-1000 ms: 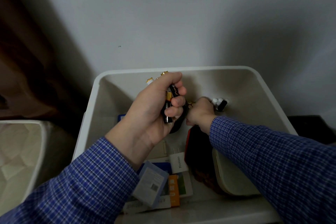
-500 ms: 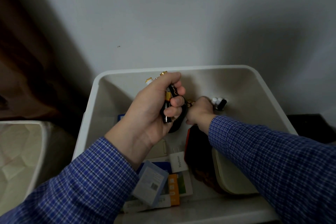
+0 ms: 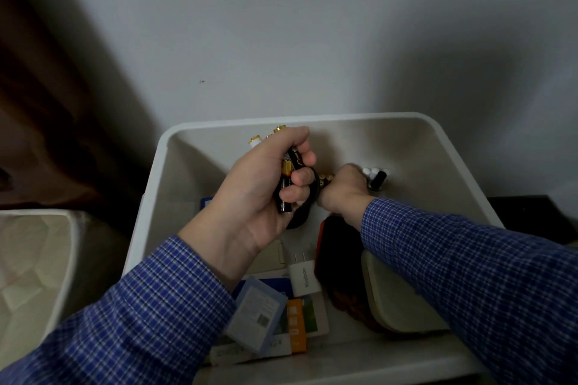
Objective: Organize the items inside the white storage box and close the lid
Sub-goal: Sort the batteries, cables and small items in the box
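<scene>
Since half a second ago almost nothing has shifted: your left hand [image 3: 259,184] keeps its fist at centre frame, fingers [image 3: 295,194] curled round a bundle of batteries [image 3: 286,170] whose tips poke out above your knuckles. Your right hand [image 3: 342,192] remains low just right of it, inside the box [image 3: 219,130], fingers turned away; you seem to grip small gold-tipped batteries, but I cannot tell for sure. Your left sleeve covers part of the cards [image 3: 259,309] at bottom centre. A white plug [image 3: 303,278] lies beside them. The dark item under your right wrist is hard to identify.
</scene>
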### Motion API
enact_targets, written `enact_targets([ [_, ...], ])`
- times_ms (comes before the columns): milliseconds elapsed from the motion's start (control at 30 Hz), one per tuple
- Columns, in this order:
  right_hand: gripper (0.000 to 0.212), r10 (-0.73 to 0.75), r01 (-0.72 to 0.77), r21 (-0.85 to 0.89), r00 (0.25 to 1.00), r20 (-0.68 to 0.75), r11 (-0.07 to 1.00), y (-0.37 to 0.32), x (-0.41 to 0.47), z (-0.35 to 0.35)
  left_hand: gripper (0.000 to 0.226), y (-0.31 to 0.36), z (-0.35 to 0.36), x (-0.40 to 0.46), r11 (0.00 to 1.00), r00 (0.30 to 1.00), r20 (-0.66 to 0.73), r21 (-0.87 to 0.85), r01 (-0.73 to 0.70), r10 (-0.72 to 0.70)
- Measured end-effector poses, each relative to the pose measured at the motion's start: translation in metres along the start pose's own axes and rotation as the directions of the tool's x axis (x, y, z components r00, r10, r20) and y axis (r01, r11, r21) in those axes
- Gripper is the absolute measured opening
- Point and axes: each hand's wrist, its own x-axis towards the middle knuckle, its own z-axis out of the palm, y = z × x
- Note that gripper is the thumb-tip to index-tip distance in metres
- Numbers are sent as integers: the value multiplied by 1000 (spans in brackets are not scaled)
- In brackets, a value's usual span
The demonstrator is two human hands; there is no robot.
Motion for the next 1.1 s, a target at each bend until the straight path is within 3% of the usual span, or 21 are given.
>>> enact_targets([
  [133,11,-153,166,-129,982,108,978,-5,-24,-25,29,1,-2,1,999,999,40,3,36,-36],
  [233,5,-380,389,-180,921,80,904,-6,-43,-61,40,0,-3,0,996,993,75,-1,89,-89],
  [333,12,-528,537,151,844,-97,830,-9,-62,-107,49,-2,-4,1,991,989,76,-19,129,-128],
  [400,23,-631,633,292,767,-115,717,-11,-79,-131,53,-4,-3,1,985,985,72,-59,159,-155],
  [500,38,-800,776,232,599,20,587,-8,-107,-135,58,-9,-3,4,983,985,29,-63,173,-171],
  [567,42,-833,818,159,547,82,552,-6,-116,-123,56,-13,-1,4,977,980,12,-84,198,-198],
  [733,36,-780,783,21,616,114,622,-9,-113,-104,46,-17,0,4,976,975,-74,-66,207,-212],
  [833,32,-777,781,-36,623,90,623,-7,-115,-97,52,-20,1,4,972,974,-69,-102,210,-217],
  [1033,22,-728,728,23,685,20,685,-17,-107,-93,63,-23,-1,6,975,977,-17,-59,212,-214],
  [1100,29,-699,696,70,713,59,715,-21,-103,-95,61,-23,-1,4,973,973,-15,-28,228,-229],
])
